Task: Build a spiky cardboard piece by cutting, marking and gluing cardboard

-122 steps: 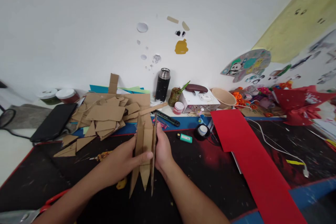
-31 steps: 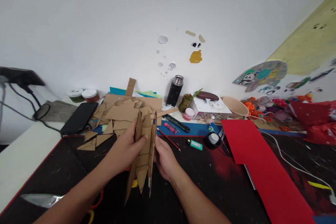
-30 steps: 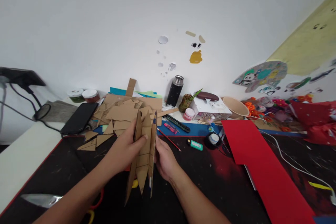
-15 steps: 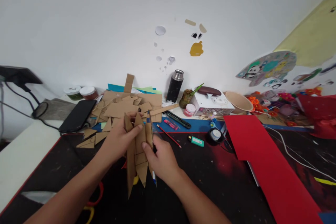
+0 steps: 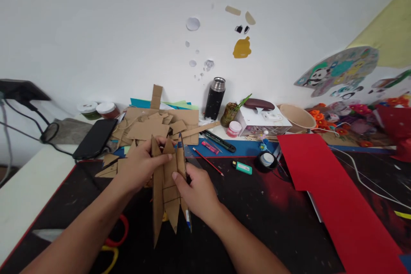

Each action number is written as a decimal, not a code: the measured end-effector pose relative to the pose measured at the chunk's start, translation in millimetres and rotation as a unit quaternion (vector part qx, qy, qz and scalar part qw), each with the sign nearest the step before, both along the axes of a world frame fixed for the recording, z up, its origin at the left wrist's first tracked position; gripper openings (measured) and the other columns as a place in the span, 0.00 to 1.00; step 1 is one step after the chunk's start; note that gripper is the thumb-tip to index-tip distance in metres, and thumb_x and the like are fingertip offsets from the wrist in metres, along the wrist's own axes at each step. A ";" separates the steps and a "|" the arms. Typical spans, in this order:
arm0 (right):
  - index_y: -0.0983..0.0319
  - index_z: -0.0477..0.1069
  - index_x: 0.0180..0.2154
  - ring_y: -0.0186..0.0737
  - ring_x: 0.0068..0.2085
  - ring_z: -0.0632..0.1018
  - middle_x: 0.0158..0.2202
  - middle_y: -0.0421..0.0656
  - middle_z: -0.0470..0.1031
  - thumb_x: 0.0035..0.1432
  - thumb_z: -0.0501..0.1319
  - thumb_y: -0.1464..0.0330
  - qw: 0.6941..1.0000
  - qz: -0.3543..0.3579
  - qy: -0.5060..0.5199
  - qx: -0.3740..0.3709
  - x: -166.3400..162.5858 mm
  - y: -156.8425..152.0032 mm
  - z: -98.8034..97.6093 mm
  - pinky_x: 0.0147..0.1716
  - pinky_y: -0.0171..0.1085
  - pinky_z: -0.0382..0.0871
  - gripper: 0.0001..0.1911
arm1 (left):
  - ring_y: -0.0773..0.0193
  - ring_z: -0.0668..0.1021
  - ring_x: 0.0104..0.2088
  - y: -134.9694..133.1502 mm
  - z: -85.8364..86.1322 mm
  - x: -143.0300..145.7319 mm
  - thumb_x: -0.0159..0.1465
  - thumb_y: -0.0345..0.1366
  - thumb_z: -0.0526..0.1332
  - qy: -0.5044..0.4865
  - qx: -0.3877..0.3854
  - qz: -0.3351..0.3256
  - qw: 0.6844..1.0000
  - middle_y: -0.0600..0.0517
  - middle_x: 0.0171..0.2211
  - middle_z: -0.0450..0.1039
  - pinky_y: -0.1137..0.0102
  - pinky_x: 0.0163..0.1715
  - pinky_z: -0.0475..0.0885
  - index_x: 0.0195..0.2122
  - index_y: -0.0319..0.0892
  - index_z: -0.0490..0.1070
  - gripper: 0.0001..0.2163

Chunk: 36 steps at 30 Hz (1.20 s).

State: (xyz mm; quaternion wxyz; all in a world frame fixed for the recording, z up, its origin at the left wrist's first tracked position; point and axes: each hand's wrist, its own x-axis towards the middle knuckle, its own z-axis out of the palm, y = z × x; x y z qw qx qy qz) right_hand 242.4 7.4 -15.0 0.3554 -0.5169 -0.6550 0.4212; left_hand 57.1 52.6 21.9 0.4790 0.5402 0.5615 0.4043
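Both hands grip a piece of brown cardboard [image 5: 171,184] with long pointed strips, held upright over the dark table. My left hand [image 5: 143,166] is closed on its upper left part, thumb across the middle strip. On the right edge, my right hand [image 5: 199,188] pinches it, thumb in front and other fingers partly hidden behind. Pencil lines cross the middle strip, and blue marks show at both ends of the right strip. Scissors [image 5: 117,231] with red and yellow handles lie below my left forearm, which partly covers them.
Behind the hands lies a pile of cardboard scraps [image 5: 149,129]. A black phone [image 5: 96,137] is left of it. Farther right are a box cutter [image 5: 220,141], a red pencil [image 5: 208,162], a green eraser [image 5: 243,168], a black thermos [image 5: 214,102] and a red sheet [image 5: 330,197].
The cardboard has turned slightly, so its middle strip shows a little wider. Both hands keep their hold. The camera's view has shifted slightly.
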 end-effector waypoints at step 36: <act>0.60 0.80 0.53 0.43 0.33 0.77 0.34 0.43 0.80 0.70 0.62 0.59 0.989 -0.076 0.106 0.073 10.3 2.7 11.6 0.36 0.39 0.73 0.17 | 0.48 0.81 0.42 -13.1 8.2 13.9 0.64 0.49 0.64 0.102 0.040 -0.042 0.993 0.52 0.38 0.79 0.56 0.45 0.76 0.45 0.49 0.72 0.13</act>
